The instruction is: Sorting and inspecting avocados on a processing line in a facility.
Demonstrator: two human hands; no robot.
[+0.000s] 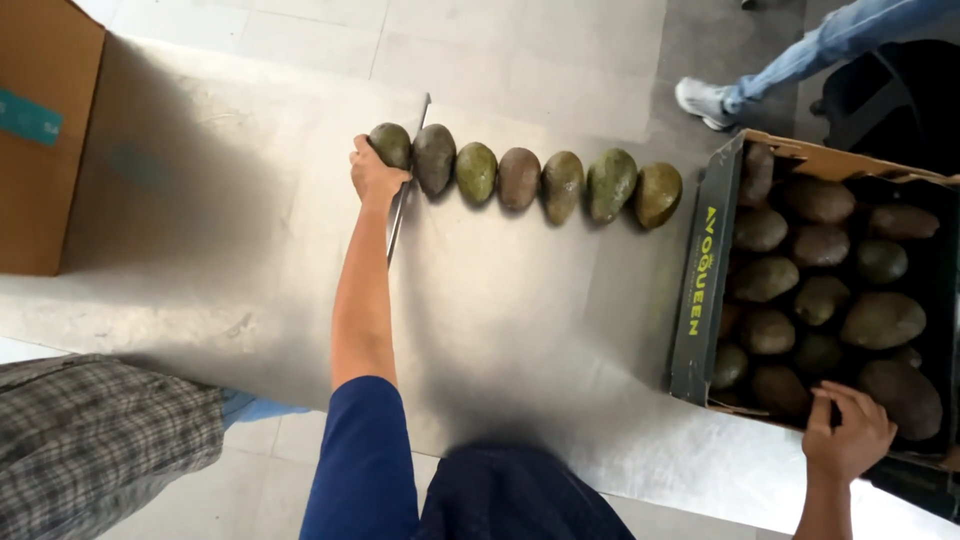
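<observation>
Avocados (520, 180) lie in a single row across the far part of a metal table (500, 300), seven of them side by side, most touching their neighbours, greens and browns mixed. The head view shows the left hand (375, 172) stretched far out with its fingers curled around the leftmost avocado (391, 144) — a dark green one at the end of the row, just beside a thin seam in the tabletop. The arm runs straight back to a blue sleeve (365, 460) at the lower edge.

To the right stands a dark cardboard crate (695, 290) with its flaps up, packed with more avocados (800, 290) in rough rows, some green, some brownish. The right hand (848, 438) rests on the crate's near edge, fingers spread and loose over the rim, gripping nothing — its fingertips lie just beside a large brown fruit in the near corner.

At the far left sits a tall brown cardboard box (45, 140) on the same table. A patch of checked cloth (95, 440) shows at the lower left. Beyond the crate, another person's leg in blue jeans (830, 45) and a white shoe (703, 100) stand on the tiled floor (500, 45).
</observation>
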